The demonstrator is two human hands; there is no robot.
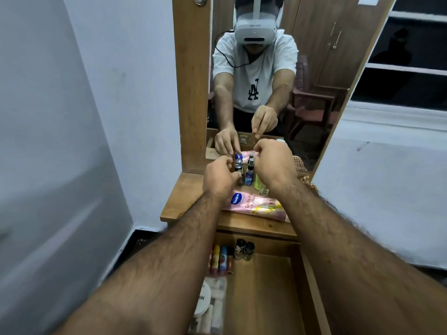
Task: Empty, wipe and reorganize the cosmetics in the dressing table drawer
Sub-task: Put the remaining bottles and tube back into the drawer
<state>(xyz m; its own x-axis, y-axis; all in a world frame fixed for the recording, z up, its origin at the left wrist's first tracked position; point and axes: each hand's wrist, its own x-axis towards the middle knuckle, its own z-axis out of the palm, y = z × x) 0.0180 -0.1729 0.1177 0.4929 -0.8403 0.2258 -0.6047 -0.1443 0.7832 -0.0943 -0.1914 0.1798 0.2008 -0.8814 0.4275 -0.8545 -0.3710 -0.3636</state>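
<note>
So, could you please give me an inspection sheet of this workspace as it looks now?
Surface: wooden tabletop below the mirror; drawer pulled open beneath it.
Job's things: pink lotion tube lying flat on the tabletop; small bottles upright behind it by the mirror; more bottles and tubes along the drawer's left side, the right side bare wood.
Clutter: checked cloth at the tabletop's right edge.
Grippers: left hand pinches a dark bottle; right hand curled above the bottles, its grasp hidden.
Cables: headset cable, seen only in the mirror.
Surroundings: pale walls; chair and wardrobe reflected.
</note>
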